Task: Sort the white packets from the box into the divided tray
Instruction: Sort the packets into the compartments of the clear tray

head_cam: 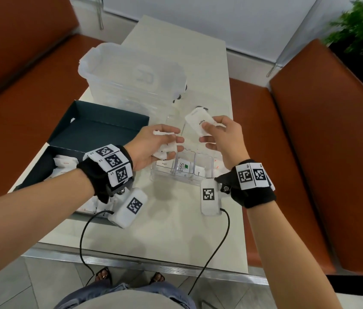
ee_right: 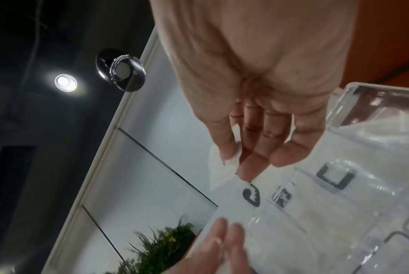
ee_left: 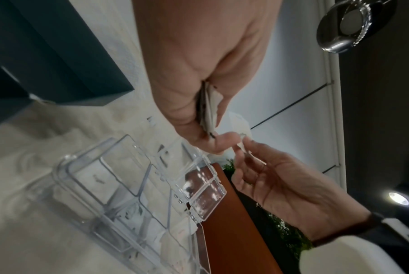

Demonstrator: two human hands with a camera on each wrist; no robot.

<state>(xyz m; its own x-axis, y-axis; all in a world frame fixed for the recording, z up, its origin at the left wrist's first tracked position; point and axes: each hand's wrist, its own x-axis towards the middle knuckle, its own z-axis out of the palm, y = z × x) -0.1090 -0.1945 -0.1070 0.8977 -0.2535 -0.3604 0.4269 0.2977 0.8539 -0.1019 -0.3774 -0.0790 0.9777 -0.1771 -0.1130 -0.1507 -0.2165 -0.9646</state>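
1. Now the right hand [head_cam: 222,139] pinches one packet [head_cam: 198,121] marked "Sugar" between thumb and fingertips, held up over the far side of the tray [head_cam: 207,181]; its other fingers hang loose.
2. Meanwhile the left hand [head_cam: 153,148] curls round a small stack [head_cam: 165,150] of packets, just left of the tray and above the table [head_cam: 176,219]. More packets lie in the box [head_cam: 42,172] at the near left.
3. Several near cells of the tray already hold packets: one reads "Sugar", its right neighbour "Stevia". Judging by the label, the held packet belongs with the "Sugar" one.
4. To do it well, bring the packet low over that cell and square it to the walls before letting go; dropped from height, thin paper would likely flutter into a neighbour.
5. Stand it on edge beside the others so the label shows.
6. Keep the left grip snug, since a loosened stack could spill onto the tray.
7. Mind the clear tub [head_cam: 131,74] at the far left when reaching.
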